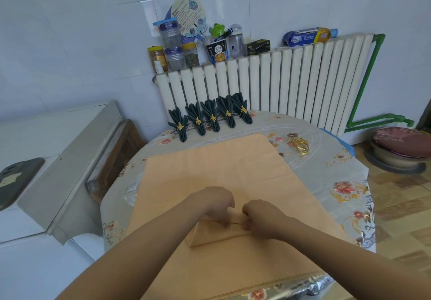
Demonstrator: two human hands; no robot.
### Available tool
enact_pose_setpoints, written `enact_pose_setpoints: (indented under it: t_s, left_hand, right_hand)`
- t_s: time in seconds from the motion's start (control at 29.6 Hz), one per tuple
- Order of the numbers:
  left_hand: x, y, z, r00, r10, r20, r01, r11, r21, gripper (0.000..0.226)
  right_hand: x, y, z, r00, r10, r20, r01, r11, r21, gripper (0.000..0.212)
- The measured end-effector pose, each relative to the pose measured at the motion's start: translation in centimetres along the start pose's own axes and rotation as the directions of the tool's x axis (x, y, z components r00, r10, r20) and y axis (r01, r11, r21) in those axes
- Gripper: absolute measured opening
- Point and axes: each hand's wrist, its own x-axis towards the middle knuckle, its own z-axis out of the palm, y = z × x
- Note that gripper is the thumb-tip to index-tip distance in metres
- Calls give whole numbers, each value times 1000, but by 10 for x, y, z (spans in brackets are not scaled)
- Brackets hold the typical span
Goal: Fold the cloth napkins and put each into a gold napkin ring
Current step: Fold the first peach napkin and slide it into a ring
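An orange cloth napkin (217, 169) lies spread flat on the round table. On its near half sits a folded orange napkin (210, 236). My left hand (215, 202) and my right hand (261, 219) meet over this folded piece, fingers curled and pinching its top fold. Several gold napkin rings (300, 145) lie in a small heap at the table's far right. Several dark green napkins (211, 116), each folded and held in a gold ring, stand in a row along the far edge.
The table (345, 183) has a floral cover. A white radiator (291, 78) stands behind it with jars and bottles on top. A white appliance (46, 159) is at the left. A cushioned stool (401, 148) stands on the floor at right.
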Motion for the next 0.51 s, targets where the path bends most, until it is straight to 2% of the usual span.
enact_pose_setpoints:
  t_s: [0.1, 0.17, 0.27, 0.34, 0.51]
  left_hand:
    - [-15, 7, -10, 973, -10, -230, 66, 969, 238, 6]
    - [-17, 11, -10, 937, -4, -350, 119, 945, 306, 12]
    - [-24, 23, 8, 937, -28, -349, 139, 945, 298, 17]
    - [-30, 26, 20, 946, -79, -315, 165, 951, 260, 19]
    - [-42, 12, 27, 953, -158, -259, 212, 957, 196, 18]
  right_hand:
    - [-3, 4, 1, 964, -30, -265, 36, 999, 17, 16]
    - [-4, 8, 1, 904, -67, -422, 81, 997, 15, 8]
    - [-7, 10, 12, 894, -120, -432, 136, 991, 5, 20]
    - [-11, 11, 18, 915, -131, -381, 177, 980, 87, 15]
    - [-12, 11, 13, 953, -90, -288, 148, 972, 184, 22]
